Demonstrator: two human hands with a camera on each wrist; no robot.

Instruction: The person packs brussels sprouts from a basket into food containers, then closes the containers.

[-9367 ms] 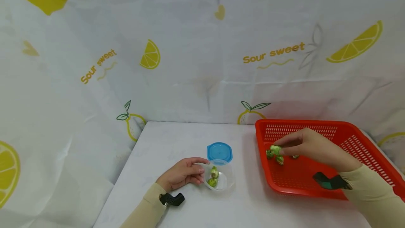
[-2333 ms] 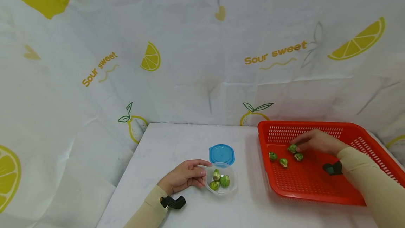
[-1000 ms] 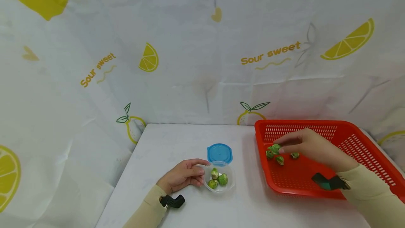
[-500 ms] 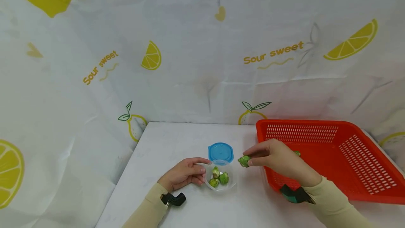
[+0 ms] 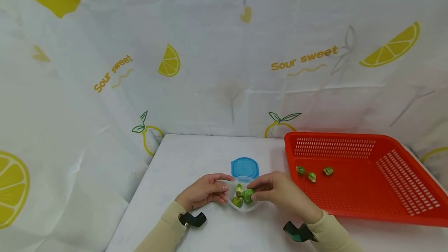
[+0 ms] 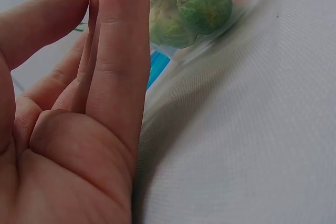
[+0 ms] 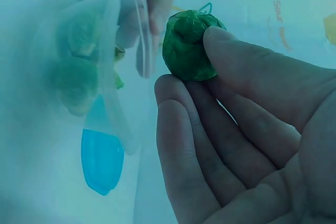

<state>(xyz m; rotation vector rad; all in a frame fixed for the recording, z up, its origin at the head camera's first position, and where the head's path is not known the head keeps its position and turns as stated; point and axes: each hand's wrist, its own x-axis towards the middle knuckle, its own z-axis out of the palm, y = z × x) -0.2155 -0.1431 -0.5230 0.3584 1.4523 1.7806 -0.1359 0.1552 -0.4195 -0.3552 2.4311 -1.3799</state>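
In the head view my left hand (image 5: 206,191) holds the rim of a small clear plastic container (image 5: 241,210) on the table, thumb and fingers at its left side. Brussels sprouts (image 5: 237,201) lie inside; through the clear wall they also show in the left wrist view. My right hand (image 5: 281,193) is at the container's right rim. Between thumb and fingertips it pinches a green Brussels sprout (image 7: 189,45), which in the right wrist view is beside the container's mouth. In the head view the held sprout overlaps those in the container.
A blue lid (image 5: 245,167) lies on the white table (image 5: 199,154) just behind the container. To the right stands a red plastic basket (image 5: 371,189) with three sprouts (image 5: 311,177) near its left side. A lemon-printed cloth (image 5: 217,49) hangs behind the table.
The container held two sprouts at first, then three. My right hand has since lifted another sprout from the basket and carried it left to the container. My left hand has stayed at the rim.
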